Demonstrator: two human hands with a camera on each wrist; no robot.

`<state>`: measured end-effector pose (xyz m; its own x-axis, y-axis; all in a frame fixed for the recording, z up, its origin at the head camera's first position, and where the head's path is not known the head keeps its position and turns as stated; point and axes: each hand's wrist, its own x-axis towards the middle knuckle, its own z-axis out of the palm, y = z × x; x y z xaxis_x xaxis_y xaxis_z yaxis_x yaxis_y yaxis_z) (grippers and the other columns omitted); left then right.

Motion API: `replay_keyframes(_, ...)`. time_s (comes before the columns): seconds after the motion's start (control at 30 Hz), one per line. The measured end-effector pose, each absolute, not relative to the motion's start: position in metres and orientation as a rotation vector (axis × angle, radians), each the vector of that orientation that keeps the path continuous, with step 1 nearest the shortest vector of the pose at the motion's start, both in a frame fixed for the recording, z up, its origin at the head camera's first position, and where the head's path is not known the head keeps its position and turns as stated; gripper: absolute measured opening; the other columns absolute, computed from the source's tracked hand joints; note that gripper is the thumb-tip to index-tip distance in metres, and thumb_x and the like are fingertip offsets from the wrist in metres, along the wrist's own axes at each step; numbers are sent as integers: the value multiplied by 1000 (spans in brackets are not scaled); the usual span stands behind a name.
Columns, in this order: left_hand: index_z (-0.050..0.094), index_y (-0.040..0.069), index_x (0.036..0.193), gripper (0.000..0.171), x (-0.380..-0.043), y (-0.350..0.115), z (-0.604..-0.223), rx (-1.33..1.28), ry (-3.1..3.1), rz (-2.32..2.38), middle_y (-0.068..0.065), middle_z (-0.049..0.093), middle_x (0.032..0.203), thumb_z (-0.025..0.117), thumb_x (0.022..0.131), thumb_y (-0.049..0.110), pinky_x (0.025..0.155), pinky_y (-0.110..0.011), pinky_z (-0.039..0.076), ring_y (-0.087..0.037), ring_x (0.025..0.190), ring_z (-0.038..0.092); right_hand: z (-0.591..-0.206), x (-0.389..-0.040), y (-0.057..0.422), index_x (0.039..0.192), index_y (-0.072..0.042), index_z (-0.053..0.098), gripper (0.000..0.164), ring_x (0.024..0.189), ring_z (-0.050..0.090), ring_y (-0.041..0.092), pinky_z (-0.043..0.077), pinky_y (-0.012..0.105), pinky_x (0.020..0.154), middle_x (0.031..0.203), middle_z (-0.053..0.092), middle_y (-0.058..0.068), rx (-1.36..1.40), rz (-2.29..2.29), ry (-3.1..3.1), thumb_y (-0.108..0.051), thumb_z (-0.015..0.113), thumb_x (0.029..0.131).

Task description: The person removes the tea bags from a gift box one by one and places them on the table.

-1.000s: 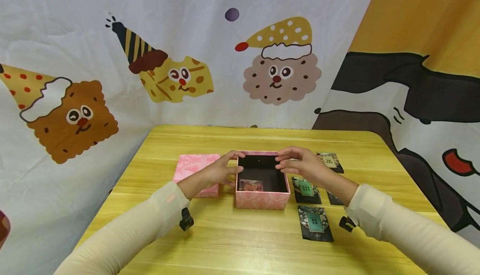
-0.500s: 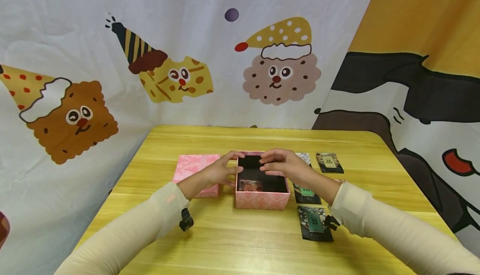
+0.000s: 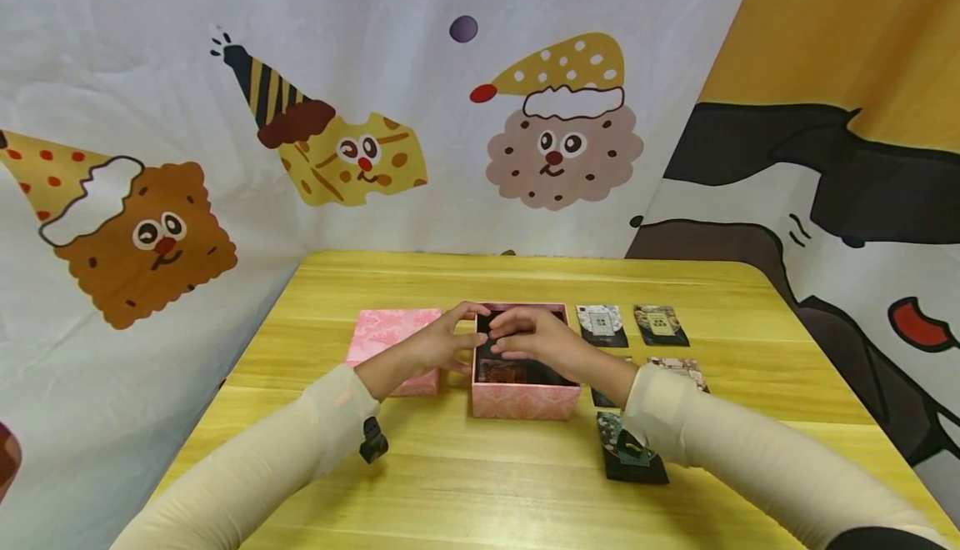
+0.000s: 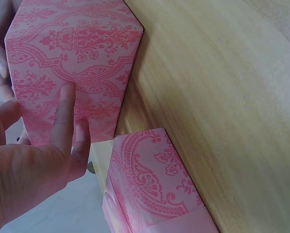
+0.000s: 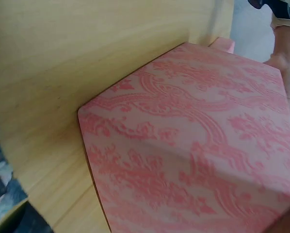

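A pink patterned box stands open-topped on the table, its inside dark. A small reddish packet lies in its near left corner. My left hand grips the box's left wall, with the thumb at the rim; in the left wrist view, fingers lie along the patterned outer side. Over the box opening is my right hand, fingers loosely bent towards the left wall and nothing visible between them. The right wrist view shows mostly the box's patterned outside, with the right hand's fingers out of sight.
A pink patterned lid or second box sits just left of the box. Several dark printed packets lie to the right, among them a white-labelled one, a yellow-labelled one and a front one partly under the right sleeve.
My right hand has moved left from the box's right rim to above the opening, near the left wall. The left hand and the box have stayed in place.
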<state>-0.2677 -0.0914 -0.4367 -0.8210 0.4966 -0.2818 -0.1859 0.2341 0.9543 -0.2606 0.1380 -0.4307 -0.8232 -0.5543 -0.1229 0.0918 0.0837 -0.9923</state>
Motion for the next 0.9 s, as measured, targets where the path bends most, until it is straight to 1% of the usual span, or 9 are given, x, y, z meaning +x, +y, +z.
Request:
replay_keyframes(0.07, 42, 16, 147, 40, -268, -91, -437, 286, 1966, 1635, -14, 17, 165, 55, 108, 14, 85, -54, 60, -46, 132, 51, -434, -262, 135, 135, 10, 56, 38, 111, 69, 32, 51, 55, 104, 124, 62, 24, -468, -1766, 1904, -1, 65, 100)
replay_keyframes(0.13, 42, 15, 147, 40, -268, -91, -437, 286, 1963, 1637, -14, 16, 165, 54, 108, 14, 85, -54, 60, -46, 131, 52, -435, -263, 133, 134, 7, 58, 36, 112, 68, 32, 51, 55, 103, 126, 61, 25, -465, -1734, 1932, -2, 65, 100)
replay_keyframes(0.23, 42, 15, 147, 40, -268, -91, -437, 280, 1969, 1641, -15, 16, 164, 54, 108, 14, 85, -55, 60, -47, 131, 52, -438, -265, 130, 130, 2, 64, 32, 110, 68, 28, 55, 50, 99, 126, 63, 25, -481, -1612, 2064, -5, 67, 99)
replay_keyframes(0.37, 43, 15, 147, 40, -268, -91, -437, 266, 1984, 1643, -16, 17, 164, 55, 108, 13, 86, -57, 59, -46, 130, 52, -444, -267, 126, 123, -1, 70, 29, 109, 67, 24, 57, 43, 94, 121, 70, 18, -560, -1323, 2313, -7, 70, 94)
replay_keyframes(0.47, 44, 15, 147, 41, -267, -91, -437, 267, 1990, 1644, -16, 18, 163, 56, 108, 12, 85, -56, 60, -45, 128, 54, -448, -268, 125, 118, -4, 73, 28, 110, 66, 23, 55, 44, 95, 117, 73, 10, -611, -1094, 2463, -7, 71, 90)
replay_keyframes(0.53, 43, 14, 147, 41, -267, -91, -437, 274, 1991, 1646, -16, 19, 163, 56, 108, 12, 84, -56, 60, -45, 127, 54, -449, -268, 124, 115, -6, 75, 26, 107, 65, 22, 55, 45, 94, 113, 73, 6, -635, -974, 2525, -8, 71, 89)
replay_keyframes(0.7, 44, 15, 147, 42, -267, -91, -437, 274, 1983, 1644, -16, 19, 163, 57, 107, 12, 83, -53, 61, -46, 125, 55, -452, -266, 122, 112, -8, 76, 22, 99, 66, 20, 55, 44, 89, 106, 74, 3, -687, -799, 2575, -10, 70, 90)
replay_keyframes(0.8, 44, 16, 147, 42, -267, -91, -437, 272, 1987, 1639, -15, 20, 163, 57, 107, 12, 82, -52, 61, -46, 124, 55, -451, -265, 122, 110, -9, 76, 20, 100, 67, 20, 56, 44, 89, 104, 74, 1, -700, -778, 2568, -10, 70, 91)
replay_keyframes(0.9, 44, 15, 147, 43, -267, -91, -437, 273, 1994, 1636, -15, 20, 163, 57, 107, 12, 81, -51, 62, -45, 124, 55, -451, -264, 122, 111, -8, 75, 19, 102, 68, 22, 56, 44, 90, 106, 74, 3, -705, -800, 2556, -8, 70, 93)
